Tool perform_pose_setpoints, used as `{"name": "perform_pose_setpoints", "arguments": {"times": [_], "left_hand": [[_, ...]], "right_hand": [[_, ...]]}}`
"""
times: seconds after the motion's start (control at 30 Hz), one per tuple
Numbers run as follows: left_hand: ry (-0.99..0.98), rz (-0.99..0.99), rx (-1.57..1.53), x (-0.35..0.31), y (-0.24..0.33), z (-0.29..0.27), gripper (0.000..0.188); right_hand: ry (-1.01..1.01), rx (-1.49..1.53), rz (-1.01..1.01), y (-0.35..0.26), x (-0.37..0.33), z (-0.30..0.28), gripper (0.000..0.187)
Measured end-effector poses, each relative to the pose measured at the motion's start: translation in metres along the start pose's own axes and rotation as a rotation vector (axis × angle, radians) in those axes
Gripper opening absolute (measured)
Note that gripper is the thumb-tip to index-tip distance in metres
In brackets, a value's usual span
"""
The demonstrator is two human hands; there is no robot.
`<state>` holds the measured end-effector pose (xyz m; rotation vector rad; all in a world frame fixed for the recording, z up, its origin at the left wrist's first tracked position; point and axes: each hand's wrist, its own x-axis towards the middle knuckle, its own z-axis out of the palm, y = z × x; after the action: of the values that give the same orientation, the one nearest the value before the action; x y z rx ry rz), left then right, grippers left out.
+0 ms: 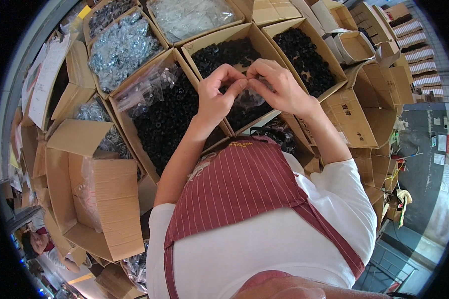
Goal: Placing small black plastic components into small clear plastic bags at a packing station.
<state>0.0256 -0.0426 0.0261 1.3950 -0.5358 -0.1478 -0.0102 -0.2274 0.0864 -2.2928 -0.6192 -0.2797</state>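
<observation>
My left hand [220, 93] and my right hand [279, 88] meet fingertip to fingertip over a cardboard box of small black parts [229, 50]. Thumbs and forefingers are pinched at the top of a small clear plastic bag [249, 98], which hangs beneath them. The fingers partly cover the bag, and its contents are too unclear to make out. Left of my left hand stands a box of black ring-shaped parts [162, 122] with clear bags [147, 92] lying on top. Beyond my right hand is another box of black parts [302, 55].
Farther off sit a box of clear-bagged silvery parts [124, 50] and a box of clear bags [192, 17]. An open carton [115, 204] stands at left, and more open cartons [351, 117] at right. Another person [40, 242] is at lower left.
</observation>
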Motion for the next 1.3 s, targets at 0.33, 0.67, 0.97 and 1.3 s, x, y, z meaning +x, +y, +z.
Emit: {"name": "perform_pose_setpoints", "arguments": {"times": [0.33,0.67,0.97,1.3], "left_hand": [[0.085,-0.085,-0.269,0.010,-0.010,-0.015,0.006],[0.052,-0.404,-0.701,0.009,-0.007,-0.013,0.010],[-0.024,-0.430,-0.647,0.006,-0.004,-0.007,0.015],[-0.066,-0.461,-0.435,-0.004,-0.002,0.011,0.023]], "right_hand": [[0.064,0.144,0.145,0.002,-0.009,-0.015,0.014],[-0.166,1.267,0.726,-0.002,-0.027,0.005,0.070],[-0.047,1.346,0.680,-0.016,-0.059,-0.008,0.042],[0.144,1.435,0.652,-0.025,-0.100,-0.004,0.054]]}}
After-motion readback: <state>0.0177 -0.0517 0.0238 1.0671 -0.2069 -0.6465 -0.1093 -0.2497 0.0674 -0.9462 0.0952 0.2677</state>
